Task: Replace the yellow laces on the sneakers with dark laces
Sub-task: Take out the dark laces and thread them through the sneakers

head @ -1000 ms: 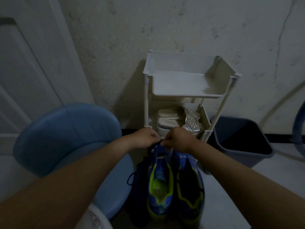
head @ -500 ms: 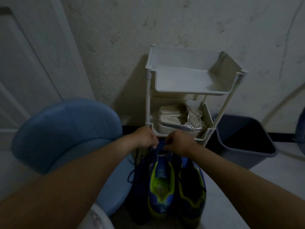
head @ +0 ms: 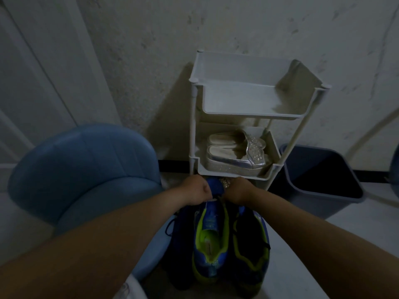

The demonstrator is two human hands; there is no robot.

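Two blue sneakers with yellow-green trim stand side by side on the floor, toes away from me. My left hand (head: 195,192) and my right hand (head: 238,192) are curled at the toe end of the left sneaker (head: 210,240), each pinching a dark lace (head: 220,199) over its front eyelets. The blue toe shows between my fists. The right sneaker (head: 251,251) has a dark opening and nobody touches it. A dark lace loop (head: 169,228) hangs beside the left sneaker. What my fingers grip is partly hidden.
A blue padded chair (head: 82,169) stands at the left, close to the sneakers. A white tiered rack (head: 195,126) against the wall holds silver sandals (head: 235,154). A dark bin (head: 319,180) sits at the right. A white door is at the far left.
Both hands stayed at the sneaker's toe and drew slightly apart, showing more of the blue toe. The view tilted down a little.
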